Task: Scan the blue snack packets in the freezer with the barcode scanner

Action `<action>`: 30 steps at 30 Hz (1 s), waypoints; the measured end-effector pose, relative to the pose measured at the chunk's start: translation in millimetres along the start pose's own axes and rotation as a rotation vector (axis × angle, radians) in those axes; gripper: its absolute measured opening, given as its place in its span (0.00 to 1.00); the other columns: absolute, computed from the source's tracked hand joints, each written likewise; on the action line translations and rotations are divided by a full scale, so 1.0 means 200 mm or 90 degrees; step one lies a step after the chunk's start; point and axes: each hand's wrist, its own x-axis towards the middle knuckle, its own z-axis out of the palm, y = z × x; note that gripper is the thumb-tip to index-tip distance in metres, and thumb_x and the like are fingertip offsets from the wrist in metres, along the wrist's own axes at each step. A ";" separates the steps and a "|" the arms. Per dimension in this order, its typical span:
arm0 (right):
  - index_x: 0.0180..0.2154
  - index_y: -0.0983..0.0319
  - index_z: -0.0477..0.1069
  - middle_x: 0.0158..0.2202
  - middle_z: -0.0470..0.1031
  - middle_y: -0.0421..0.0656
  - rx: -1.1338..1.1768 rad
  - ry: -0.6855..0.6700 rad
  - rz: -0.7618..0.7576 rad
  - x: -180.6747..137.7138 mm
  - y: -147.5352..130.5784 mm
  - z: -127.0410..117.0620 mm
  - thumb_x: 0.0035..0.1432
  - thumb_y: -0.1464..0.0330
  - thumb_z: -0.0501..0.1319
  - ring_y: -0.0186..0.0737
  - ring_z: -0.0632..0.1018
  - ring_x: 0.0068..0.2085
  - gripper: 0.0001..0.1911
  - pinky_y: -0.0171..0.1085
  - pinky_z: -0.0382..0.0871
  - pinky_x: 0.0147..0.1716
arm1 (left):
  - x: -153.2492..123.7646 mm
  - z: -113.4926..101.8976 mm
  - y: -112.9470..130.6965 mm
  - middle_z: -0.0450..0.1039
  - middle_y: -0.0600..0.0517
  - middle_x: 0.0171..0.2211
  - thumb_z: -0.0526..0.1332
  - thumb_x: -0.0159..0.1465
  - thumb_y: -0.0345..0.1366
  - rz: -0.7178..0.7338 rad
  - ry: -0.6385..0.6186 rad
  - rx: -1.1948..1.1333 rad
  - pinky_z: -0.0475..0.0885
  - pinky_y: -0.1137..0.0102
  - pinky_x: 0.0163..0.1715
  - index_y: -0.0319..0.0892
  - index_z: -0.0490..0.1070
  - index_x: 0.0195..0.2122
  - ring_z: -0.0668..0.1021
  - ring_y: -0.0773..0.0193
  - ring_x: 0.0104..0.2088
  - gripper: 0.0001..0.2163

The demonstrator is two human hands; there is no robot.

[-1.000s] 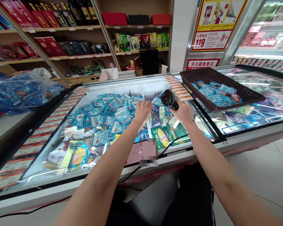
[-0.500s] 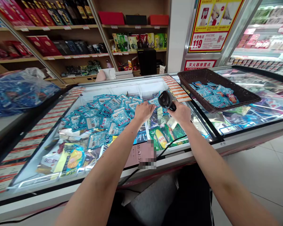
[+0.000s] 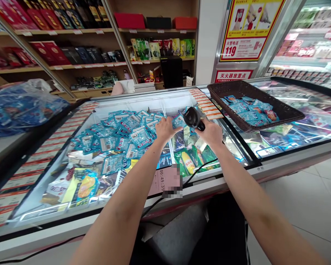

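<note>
My right hand [image 3: 213,133] grips the handle of a black barcode scanner [image 3: 192,117], whose head points left toward my other hand. Just left of it, my left hand [image 3: 165,129] hovers at the right edge of a pile of small blue packets [image 3: 121,134], thumb held away from the fingers. Whether its fingertips touch a packet is hard to make out. A single blue packet [image 3: 178,120] lies between the hand and the scanner. The pile is spread over the glass top of a chest freezer [image 3: 79,110]. A black cable [image 3: 200,167] runs below my right wrist.
A brown woven basket [image 3: 253,127] with more blue packets stands on the freezer at right. On the left sits a clear plastic bag [image 3: 24,110] of blue packets. A phone [image 3: 161,181] showing a timer lies at the front edge. Stocked shelves [image 3: 77,66] line the back.
My left hand has lifted slightly and its fingers have spread, the thumb now apart. The scanner has shifted a little left in my right hand.
</note>
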 end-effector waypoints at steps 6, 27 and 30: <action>0.47 0.59 0.72 0.37 0.79 0.48 -0.008 -0.016 -0.025 -0.01 -0.02 0.00 0.56 0.55 0.59 0.49 0.77 0.37 0.21 0.40 0.66 0.34 | 0.00 -0.01 -0.12 0.67 0.40 0.53 0.60 0.59 0.49 0.058 0.017 -0.134 0.68 0.61 0.46 0.41 0.58 0.55 0.73 0.52 0.50 0.27; 0.46 0.57 0.73 0.36 0.79 0.44 0.016 -0.046 -0.098 -0.04 -0.07 -0.02 0.54 0.58 0.60 0.45 0.78 0.37 0.19 0.37 0.63 0.33 | -0.04 -0.03 -0.12 0.70 0.43 0.51 0.53 0.61 0.35 0.010 0.061 -0.251 0.68 0.59 0.44 0.43 0.59 0.55 0.74 0.52 0.47 0.20; 0.45 0.56 0.74 0.35 0.79 0.42 0.025 -0.026 -0.109 -0.05 -0.06 -0.01 0.53 0.58 0.60 0.45 0.79 0.36 0.18 0.37 0.62 0.32 | -0.04 -0.03 -0.12 0.70 0.43 0.50 0.53 0.62 0.34 0.007 0.061 -0.245 0.68 0.59 0.44 0.43 0.59 0.55 0.75 0.53 0.46 0.19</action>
